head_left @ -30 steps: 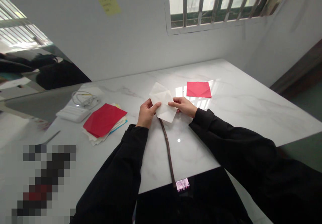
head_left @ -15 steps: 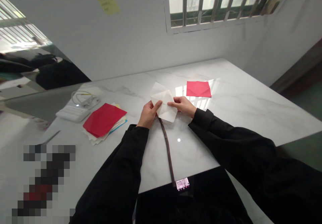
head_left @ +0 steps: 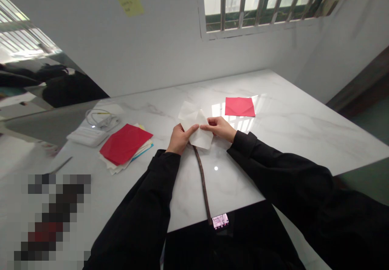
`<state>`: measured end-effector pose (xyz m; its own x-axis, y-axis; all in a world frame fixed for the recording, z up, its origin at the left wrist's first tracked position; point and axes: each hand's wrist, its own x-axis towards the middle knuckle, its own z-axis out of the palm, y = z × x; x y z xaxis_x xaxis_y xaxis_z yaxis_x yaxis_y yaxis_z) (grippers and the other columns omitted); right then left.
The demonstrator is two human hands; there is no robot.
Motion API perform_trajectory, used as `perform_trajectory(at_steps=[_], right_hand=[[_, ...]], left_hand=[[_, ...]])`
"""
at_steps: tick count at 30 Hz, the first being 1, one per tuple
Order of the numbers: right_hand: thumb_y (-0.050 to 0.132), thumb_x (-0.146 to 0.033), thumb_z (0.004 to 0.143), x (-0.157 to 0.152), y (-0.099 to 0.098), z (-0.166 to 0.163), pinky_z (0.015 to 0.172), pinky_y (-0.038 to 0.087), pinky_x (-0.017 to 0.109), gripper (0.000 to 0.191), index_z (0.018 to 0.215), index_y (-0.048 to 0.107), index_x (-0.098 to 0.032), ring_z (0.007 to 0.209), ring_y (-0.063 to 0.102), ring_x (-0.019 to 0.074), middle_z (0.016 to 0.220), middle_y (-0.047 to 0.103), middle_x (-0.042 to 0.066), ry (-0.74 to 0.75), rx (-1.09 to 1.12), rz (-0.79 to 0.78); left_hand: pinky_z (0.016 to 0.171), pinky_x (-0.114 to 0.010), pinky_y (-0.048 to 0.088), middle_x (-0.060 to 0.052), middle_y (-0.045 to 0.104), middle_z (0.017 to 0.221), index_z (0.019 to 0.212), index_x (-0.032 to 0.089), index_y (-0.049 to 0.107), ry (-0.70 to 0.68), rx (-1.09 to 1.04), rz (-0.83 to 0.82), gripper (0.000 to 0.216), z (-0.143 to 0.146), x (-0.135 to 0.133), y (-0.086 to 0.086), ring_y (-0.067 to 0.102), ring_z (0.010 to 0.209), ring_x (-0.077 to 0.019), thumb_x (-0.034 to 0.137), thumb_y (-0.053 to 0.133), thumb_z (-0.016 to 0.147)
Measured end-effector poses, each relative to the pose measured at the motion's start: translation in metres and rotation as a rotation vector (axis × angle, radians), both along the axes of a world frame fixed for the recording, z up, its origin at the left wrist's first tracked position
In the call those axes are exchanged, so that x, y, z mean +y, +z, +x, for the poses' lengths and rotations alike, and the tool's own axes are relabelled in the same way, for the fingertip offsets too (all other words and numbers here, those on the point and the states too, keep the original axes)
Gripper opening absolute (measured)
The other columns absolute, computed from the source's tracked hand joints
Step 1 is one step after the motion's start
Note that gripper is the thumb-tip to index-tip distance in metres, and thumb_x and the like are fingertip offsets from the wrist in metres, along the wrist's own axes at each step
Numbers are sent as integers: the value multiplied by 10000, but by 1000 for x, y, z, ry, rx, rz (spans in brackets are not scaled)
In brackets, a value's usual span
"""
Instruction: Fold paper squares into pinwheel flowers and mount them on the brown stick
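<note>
A sheet of thin white paper (head_left: 202, 139), creased into folds, is held up over the table between both hands. My left hand (head_left: 181, 137) pinches its left side, the thumb lying on top near the centre. From the right, my right hand (head_left: 221, 128) grips it with thumb and fingers, the two thumb tips almost meeting at the middle crease. Below the paper a thin brown stick (head_left: 201, 177) runs down to the table's near edge; its upper end is hidden under the paper and my left hand.
At the left lies a stack of coloured papers with a red sheet (head_left: 126, 144) on top. Behind it are a white power strip and cable (head_left: 88, 135). Another red sheet (head_left: 240, 107) lies at the back right. A lit phone screen (head_left: 220, 221) shows at the near edge.
My thumbs have come closer together at the paper's centre. The paper has shifted and turned slightly. The stick and red sheets stay put.
</note>
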<state>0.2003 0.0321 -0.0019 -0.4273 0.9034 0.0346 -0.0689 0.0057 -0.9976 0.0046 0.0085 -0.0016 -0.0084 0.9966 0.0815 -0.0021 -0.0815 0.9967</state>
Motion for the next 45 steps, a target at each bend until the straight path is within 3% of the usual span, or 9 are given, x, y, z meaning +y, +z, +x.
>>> perform_trajectory(at_steps=[5,9,13,18,25,33,45], right_hand=[[860,-619,692,1,-1,0,537,373,243,533,823,685,-133,585,499,99,675,622,-15,-29,-7,19],[831,-606,738,5,-6,1,507,322,240,492,820,681,-145,559,454,87,674,599,-21,-84,-18,34],[805,-588,774,8,-10,3,506,314,242,451,838,684,-159,552,450,89,679,591,-23,-144,-22,22],[813,-609,761,7,-8,3,522,336,247,478,866,699,-157,567,451,95,701,612,-13,-130,-24,24],[851,-667,691,2,-1,1,522,327,252,571,840,694,-138,574,456,95,684,612,-10,-91,-23,38],[859,-654,675,0,2,1,570,408,258,576,853,703,-129,611,530,117,679,626,-12,-49,-26,26],[848,-602,700,-1,4,0,596,429,265,528,863,719,-117,626,555,126,672,615,-12,-33,-15,25]], left_hand=[[881,-392,604,-182,790,1172,1157,89,760,11,-26,2,719,2,2,-3,749,1045,-335,636,893,710],[949,-409,605,-182,775,1213,1304,110,698,-37,-225,-5,771,6,5,-2,740,1123,-325,734,722,852],[983,-421,604,-177,765,1248,1335,127,691,-79,-345,-54,766,8,6,2,726,1176,-326,764,590,922],[936,-400,603,-155,779,1207,1246,138,734,-94,-264,-7,589,7,5,1,733,1118,-313,591,767,870],[759,-336,571,-130,807,996,1057,95,777,-5,-26,33,588,1,4,-2,739,856,-265,580,881,740],[800,-386,592,-167,811,1038,1030,95,801,30,31,10,624,3,-3,6,750,909,-319,591,923,670],[803,-377,588,-167,809,1062,1055,87,794,23,47,7,698,0,0,1,747,933,-319,636,920,644]])
